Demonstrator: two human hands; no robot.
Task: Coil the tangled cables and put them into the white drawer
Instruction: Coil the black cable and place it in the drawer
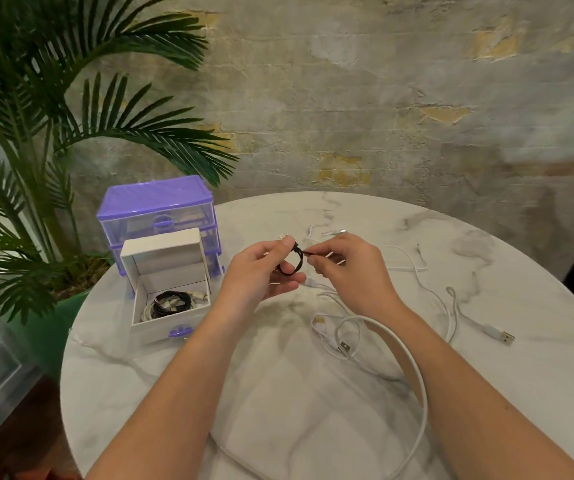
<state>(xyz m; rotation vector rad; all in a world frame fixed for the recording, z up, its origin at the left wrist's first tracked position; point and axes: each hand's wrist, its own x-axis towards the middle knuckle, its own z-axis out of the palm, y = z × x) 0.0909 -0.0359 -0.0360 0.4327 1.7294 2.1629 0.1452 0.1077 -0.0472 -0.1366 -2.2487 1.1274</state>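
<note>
My left hand (263, 271) holds a small black cable coil (296, 263) above the round marble table (278, 393), thumb on top of the loop. My right hand (344, 268) pinches the black cable's free end beside the coil. The white drawer (169, 320) stands pulled out at the left, with a purple handle; coiled black and white cables (171, 303) lie inside it. Loose white cables (341, 337) lie tangled under and right of my hands. A thick white cable (417, 386) loops toward the front edge.
A purple drawer unit (161, 209) stands behind the white drawer at the table's back left. A white cable with a USB plug (501, 336) lies at the right. A potted palm (36, 133) stands left of the table, before a plastered wall.
</note>
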